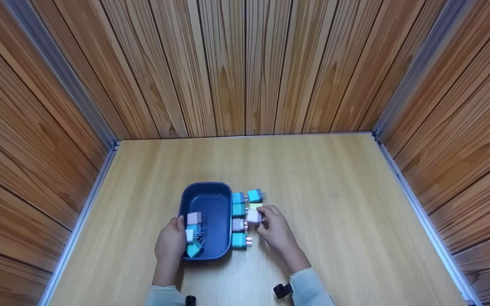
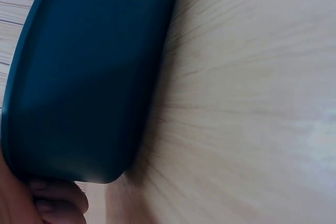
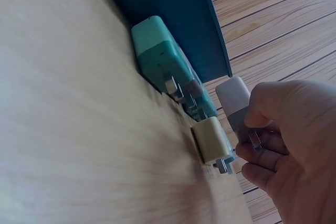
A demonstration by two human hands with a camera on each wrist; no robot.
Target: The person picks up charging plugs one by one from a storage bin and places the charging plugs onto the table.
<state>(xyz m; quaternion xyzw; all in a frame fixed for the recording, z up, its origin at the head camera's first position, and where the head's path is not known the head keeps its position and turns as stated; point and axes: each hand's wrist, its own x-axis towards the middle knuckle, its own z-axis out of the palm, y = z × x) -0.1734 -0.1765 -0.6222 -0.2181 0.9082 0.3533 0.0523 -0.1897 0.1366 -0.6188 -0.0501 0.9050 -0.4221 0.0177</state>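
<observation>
My right hand [image 1: 277, 231] pinches a pale lilac-white plug charger [image 1: 253, 216] between thumb and fingers, raised above the table in the right wrist view, metal prongs toward the palm. My left hand [image 1: 171, 241] grips the left side of a dark blue tray [image 1: 217, 204], thumb at the rim. Several chargers lie at the tray's left inside, among them a pink one [image 1: 194, 218] and a teal one [image 1: 194, 249]. Along its right outer wall stands a row of chargers, with a teal one [image 1: 239, 240] nearest me. Just beyond the held charger sits a yellow charger [image 3: 211, 141].
A blue charger [image 1: 254, 196] stands at the far end of the second row, beyond the yellow one. Wood-panelled walls [image 1: 245, 76] enclose the light wooden table [image 1: 334, 191] at the back and sides, with metal strips along the edges.
</observation>
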